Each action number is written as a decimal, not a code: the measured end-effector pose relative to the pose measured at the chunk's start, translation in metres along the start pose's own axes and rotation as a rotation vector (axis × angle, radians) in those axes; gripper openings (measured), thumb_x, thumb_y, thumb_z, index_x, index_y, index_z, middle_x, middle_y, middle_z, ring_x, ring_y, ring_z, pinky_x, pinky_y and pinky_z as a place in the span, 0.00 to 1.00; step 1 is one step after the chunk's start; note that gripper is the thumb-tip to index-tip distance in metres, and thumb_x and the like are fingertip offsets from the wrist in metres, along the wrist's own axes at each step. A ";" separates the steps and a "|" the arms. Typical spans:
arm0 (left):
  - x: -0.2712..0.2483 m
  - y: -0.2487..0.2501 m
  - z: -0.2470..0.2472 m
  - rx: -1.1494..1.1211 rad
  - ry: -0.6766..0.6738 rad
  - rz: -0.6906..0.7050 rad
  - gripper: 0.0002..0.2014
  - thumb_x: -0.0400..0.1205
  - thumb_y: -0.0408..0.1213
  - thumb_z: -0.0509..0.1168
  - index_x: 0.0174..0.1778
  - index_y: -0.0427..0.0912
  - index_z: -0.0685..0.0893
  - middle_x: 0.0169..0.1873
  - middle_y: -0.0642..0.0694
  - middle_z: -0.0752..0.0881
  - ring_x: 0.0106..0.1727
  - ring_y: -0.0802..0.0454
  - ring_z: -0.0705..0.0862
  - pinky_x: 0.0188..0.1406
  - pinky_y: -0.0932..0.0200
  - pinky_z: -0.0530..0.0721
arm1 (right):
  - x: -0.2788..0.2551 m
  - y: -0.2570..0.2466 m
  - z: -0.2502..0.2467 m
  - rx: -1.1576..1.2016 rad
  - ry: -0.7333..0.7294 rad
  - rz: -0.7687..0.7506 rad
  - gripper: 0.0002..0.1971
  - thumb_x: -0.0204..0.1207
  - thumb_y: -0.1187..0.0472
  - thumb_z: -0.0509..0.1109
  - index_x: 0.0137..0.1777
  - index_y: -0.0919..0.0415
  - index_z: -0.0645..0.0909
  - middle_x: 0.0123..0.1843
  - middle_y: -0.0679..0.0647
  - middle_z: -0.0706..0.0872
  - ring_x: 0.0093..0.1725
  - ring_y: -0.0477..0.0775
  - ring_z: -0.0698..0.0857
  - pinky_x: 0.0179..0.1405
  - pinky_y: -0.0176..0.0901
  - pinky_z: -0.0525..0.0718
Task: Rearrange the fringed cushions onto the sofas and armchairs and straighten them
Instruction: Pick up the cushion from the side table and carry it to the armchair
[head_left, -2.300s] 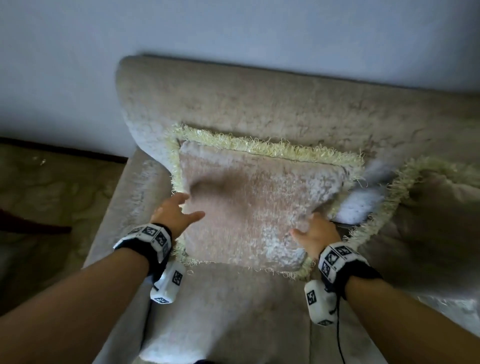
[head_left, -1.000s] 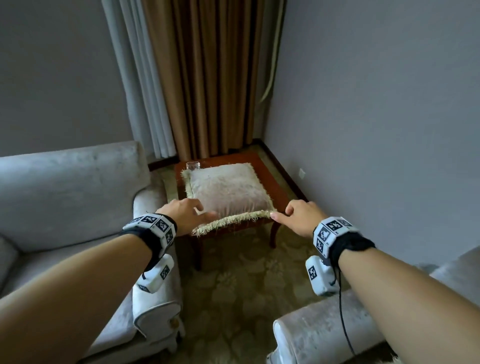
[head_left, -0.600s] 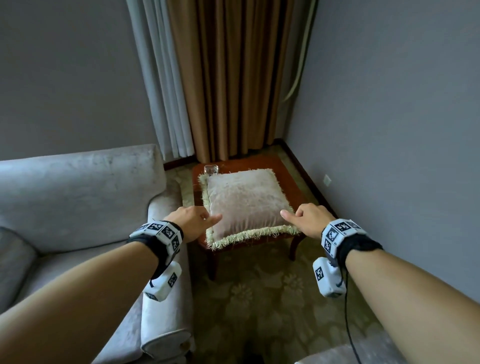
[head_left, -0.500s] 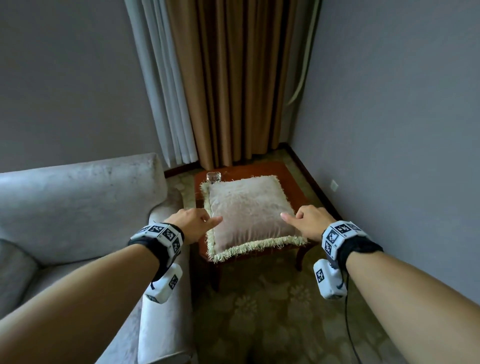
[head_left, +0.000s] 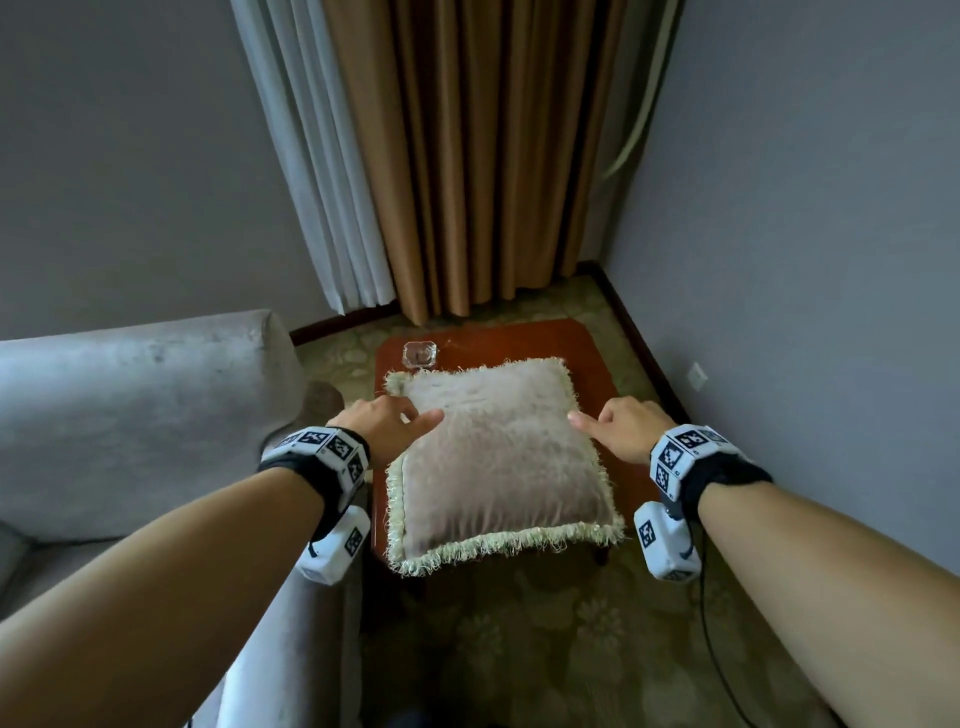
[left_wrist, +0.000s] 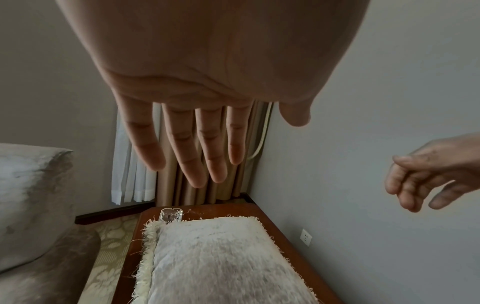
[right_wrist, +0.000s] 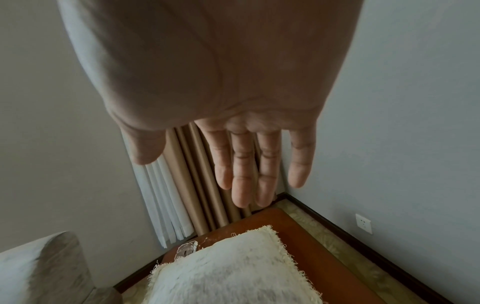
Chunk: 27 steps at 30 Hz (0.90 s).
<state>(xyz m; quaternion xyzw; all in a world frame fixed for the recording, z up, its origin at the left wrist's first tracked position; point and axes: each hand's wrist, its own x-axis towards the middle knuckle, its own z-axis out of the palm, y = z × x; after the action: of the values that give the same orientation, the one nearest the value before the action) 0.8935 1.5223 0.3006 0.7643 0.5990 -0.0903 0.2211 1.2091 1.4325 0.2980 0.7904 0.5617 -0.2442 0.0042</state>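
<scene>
A beige cushion (head_left: 498, 457) with a cream fringe lies flat on a small red-brown side table (head_left: 587, 338). My left hand (head_left: 389, 421) hovers over its left edge and my right hand (head_left: 618, 426) over its right edge. In the left wrist view the left hand (left_wrist: 197, 154) has straight, spread fingers above the cushion (left_wrist: 221, 263) and holds nothing; the right hand (left_wrist: 420, 181) hangs loosely curled to the right. The right wrist view shows the right hand (right_wrist: 254, 164) open above the cushion (right_wrist: 228, 271). Neither hand touches it.
A grey armchair (head_left: 130, 405) stands just left of the table. A small glass dish (head_left: 420, 354) sits on the table behind the cushion. Brown and white curtains (head_left: 467, 156) hang in the corner. A grey wall with a socket (head_left: 696, 375) runs along the right.
I have turned from a cushion on the sofa to the side table and come closer. Both hands have moved forward over this cushion's sides.
</scene>
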 end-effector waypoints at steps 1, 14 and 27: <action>0.012 0.000 0.001 -0.007 -0.013 -0.004 0.33 0.76 0.80 0.46 0.57 0.61 0.84 0.51 0.49 0.88 0.54 0.46 0.85 0.59 0.46 0.86 | 0.012 -0.002 -0.004 -0.007 -0.016 -0.003 0.41 0.80 0.27 0.54 0.57 0.68 0.86 0.49 0.62 0.91 0.43 0.58 0.86 0.42 0.48 0.79; 0.222 -0.043 0.027 -0.146 -0.203 -0.124 0.34 0.78 0.77 0.51 0.64 0.56 0.83 0.65 0.45 0.86 0.60 0.44 0.86 0.64 0.47 0.84 | 0.215 -0.023 -0.003 -0.041 -0.143 0.050 0.33 0.80 0.27 0.54 0.41 0.60 0.75 0.38 0.56 0.80 0.37 0.56 0.79 0.38 0.49 0.77; 0.336 -0.051 0.099 -0.231 -0.379 -0.291 0.39 0.76 0.76 0.57 0.74 0.52 0.77 0.73 0.46 0.83 0.71 0.44 0.83 0.70 0.47 0.80 | 0.352 0.017 0.067 0.042 -0.347 0.180 0.33 0.75 0.22 0.55 0.33 0.55 0.67 0.27 0.49 0.68 0.25 0.50 0.68 0.30 0.45 0.68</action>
<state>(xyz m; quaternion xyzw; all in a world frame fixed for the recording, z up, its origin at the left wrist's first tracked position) 0.9467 1.7823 0.0660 0.6093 0.6568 -0.1938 0.3998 1.2868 1.7189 0.0966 0.7835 0.4744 -0.3871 0.1061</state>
